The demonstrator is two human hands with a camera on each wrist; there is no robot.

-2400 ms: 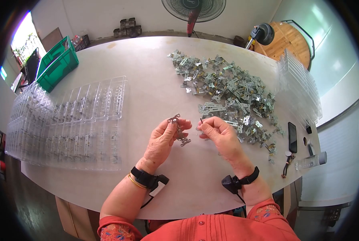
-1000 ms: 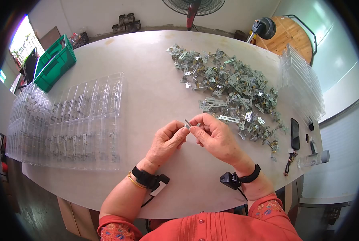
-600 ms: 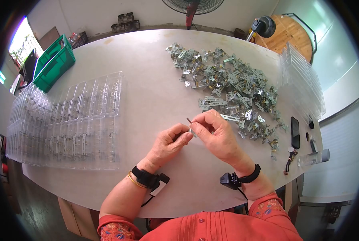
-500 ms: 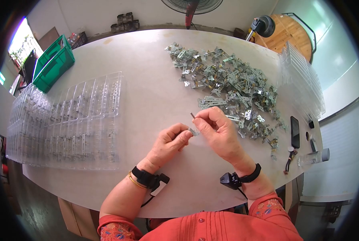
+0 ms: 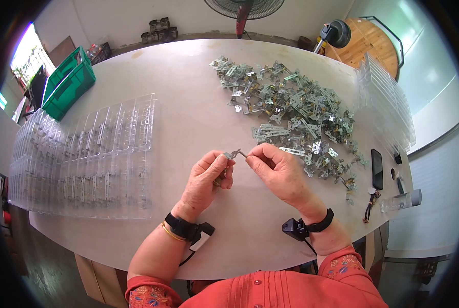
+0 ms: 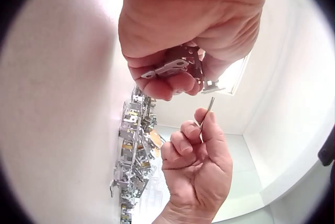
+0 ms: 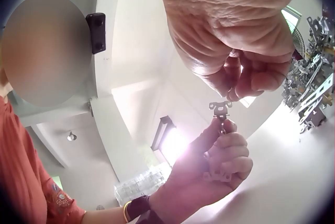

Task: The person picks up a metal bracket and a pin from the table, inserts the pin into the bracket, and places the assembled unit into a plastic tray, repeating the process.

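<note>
The left hand (image 5: 204, 177) grips a metal bracket (image 5: 231, 154), its plate end standing out past the thumb. In the left wrist view a plate of a bracket (image 6: 166, 69) lies under the curled fingers. The right hand (image 5: 281, 173) pinches a thin metal pin (image 5: 243, 154) between thumb and forefinger, its tip close to the bracket. Seen from the right wrist, the bracket's winged end (image 7: 221, 107) sits just below the right fingertips; whether pin and bracket touch, I cannot tell. A heap of metal brackets (image 5: 304, 105) lies beyond the right hand.
Clear plastic trays (image 5: 93, 192) holding brackets lie on the left of the table (image 5: 188, 66), beside a green crate (image 5: 70, 84). Empty-looking clear trays (image 5: 383, 105) are stacked at the right, near a phone (image 5: 376, 169) and a bottle (image 5: 401, 201).
The left hand has turned and drawn back a little left, bringing the bracket's end up. The right hand has lowered slightly and moved left, still pinching the pin.
</note>
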